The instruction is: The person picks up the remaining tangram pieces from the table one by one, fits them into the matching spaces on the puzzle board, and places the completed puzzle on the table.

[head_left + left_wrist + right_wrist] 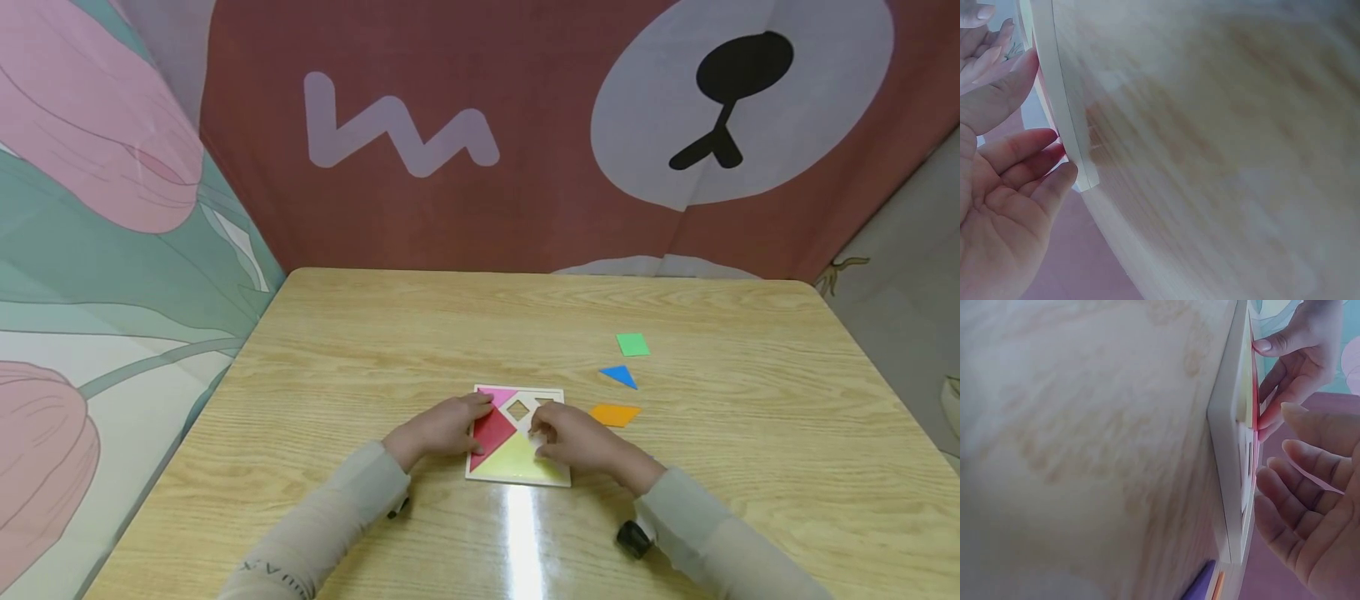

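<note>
A white tangram tray (517, 481) lies on the table between both hands. In it sit a pink triangle (497, 396), a red triangle (495, 432) and a yellow triangle (519, 461). A square cutout (517, 410) shows wood through it, and another cutout beside it is partly covered. My left hand (447, 427) rests on the tray's left side, fingertips on the red and pink pieces. Over the tray's right side hovers my right hand (576, 435), fingers loosely bent. In the right wrist view, nothing shows between the right hand's fingers (1300, 487).
To the right of the tray lie an orange parallelogram (615, 415), a blue triangle (620, 377) and a green piece (633, 344). The wooden table (420, 325) ends at a printed cloth (540, 208) behind. Wrist-worn devices hang under both sleeves.
</note>
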`<state>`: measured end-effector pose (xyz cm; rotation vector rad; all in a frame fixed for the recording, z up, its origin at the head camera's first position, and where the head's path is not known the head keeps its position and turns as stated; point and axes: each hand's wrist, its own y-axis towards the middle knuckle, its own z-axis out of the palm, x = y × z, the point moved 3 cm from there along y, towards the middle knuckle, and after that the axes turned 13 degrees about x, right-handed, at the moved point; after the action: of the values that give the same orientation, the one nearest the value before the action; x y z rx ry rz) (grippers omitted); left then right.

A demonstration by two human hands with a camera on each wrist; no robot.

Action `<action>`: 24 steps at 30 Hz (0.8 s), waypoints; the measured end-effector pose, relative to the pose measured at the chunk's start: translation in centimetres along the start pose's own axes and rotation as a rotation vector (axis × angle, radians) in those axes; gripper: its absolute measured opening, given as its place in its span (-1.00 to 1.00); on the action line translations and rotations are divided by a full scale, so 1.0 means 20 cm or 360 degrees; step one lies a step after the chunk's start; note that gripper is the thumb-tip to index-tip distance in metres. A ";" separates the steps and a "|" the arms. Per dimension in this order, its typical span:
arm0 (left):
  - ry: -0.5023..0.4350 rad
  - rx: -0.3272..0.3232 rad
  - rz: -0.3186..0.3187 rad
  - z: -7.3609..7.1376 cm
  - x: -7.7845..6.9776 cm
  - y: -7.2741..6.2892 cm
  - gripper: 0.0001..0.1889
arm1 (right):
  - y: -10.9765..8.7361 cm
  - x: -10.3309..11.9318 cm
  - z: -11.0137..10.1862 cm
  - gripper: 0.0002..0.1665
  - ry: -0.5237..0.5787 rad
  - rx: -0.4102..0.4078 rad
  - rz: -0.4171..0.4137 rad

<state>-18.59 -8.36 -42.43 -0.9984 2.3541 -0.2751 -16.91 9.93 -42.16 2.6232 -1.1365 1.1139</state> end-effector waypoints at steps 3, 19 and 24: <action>-0.0005 0.0001 -0.0004 0.00 0.00 0.00 -0.36 | 0.00 -0.01 0.00 -0.76 0.0016 -0.0009 0.0009; -0.0019 0.0021 -0.0035 0.00 0.00 0.00 -0.37 | -0.05 -0.06 -0.02 -0.84 -0.0038 -0.0077 -0.0008; -0.0016 0.0020 -0.0032 0.00 0.00 0.00 -0.37 | -0.06 -0.07 -0.01 -0.84 -0.0041 -0.0089 -0.0001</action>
<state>-18.60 -8.38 -42.48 -1.0158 2.3315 -0.2915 -16.92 11.67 -42.58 2.6028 -1.1539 1.0360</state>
